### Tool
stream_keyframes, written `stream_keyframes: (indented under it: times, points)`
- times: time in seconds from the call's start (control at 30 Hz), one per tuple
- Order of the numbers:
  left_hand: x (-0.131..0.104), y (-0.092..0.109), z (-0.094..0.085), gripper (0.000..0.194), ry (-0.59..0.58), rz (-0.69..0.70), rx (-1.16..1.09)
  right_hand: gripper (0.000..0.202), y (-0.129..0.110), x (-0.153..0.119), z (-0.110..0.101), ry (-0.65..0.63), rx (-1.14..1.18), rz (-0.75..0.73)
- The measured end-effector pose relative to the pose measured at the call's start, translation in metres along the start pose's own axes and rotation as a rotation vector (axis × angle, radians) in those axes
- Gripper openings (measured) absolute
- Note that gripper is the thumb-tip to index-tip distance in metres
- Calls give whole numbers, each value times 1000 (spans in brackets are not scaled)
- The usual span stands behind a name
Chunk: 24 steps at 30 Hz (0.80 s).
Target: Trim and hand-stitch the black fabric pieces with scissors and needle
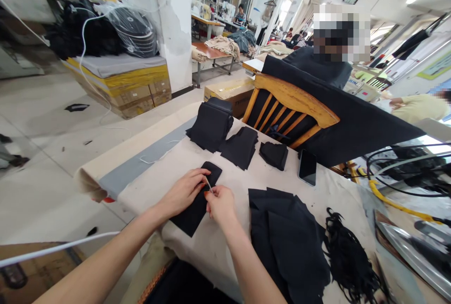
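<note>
A black fabric piece [192,217] lies lengthwise on the cloth-covered table in front of me. My left hand [185,193] rests across its middle, fingers stretched and slightly apart, tips pressing on the fabric. Close to those tips, my right hand [221,203] is closed around a thin pale stick-like tool [209,183], whose exact kind I cannot make out. The tool slants towards the left fingertips over the fabric. Beyond are a tall black fabric stack [212,123], a lower stack [241,146] and a small black pile [274,155]. Large black panels [291,243] lie right of my right hand.
A phone [307,167] lies near the far table edge. Black strips [352,257] and an iron [419,252] are at right. A wooden chair [294,97] with black cloth stands beyond the table, a person [317,66] behind it. Cartons [130,92] stand left.
</note>
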<state>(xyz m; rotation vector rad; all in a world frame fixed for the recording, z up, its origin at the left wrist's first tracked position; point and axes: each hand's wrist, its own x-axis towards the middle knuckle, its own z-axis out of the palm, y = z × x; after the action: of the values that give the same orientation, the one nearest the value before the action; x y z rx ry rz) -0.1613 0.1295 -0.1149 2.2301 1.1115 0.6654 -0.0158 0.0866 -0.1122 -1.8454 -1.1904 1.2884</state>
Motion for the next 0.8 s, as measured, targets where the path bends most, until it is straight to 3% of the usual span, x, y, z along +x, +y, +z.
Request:
stream_keyframes:
  times: [0.13, 0.23, 0.5, 0.67, 0.8]
  points:
    - [-1, -2, 1, 19, 5, -2, -1, 26, 3, -4, -4, -85, -83, 106]
    - [-2, -3, 2, 15, 5, -2, -1, 18, 7, -12, -14, -83, -155, 115]
    - [-2, -2, 2, 16, 13, 7, 9, 25, 0, -39, -37, 169, -417, -147]
    - [-2, 0, 2, 21, 15, 5, 21, 22, -1, -54, -31, 161, -473, -190]
    - [-2, -1, 2, 19, 8, 10, 28, 23, 2, -50, -20, 110, -330, -179]
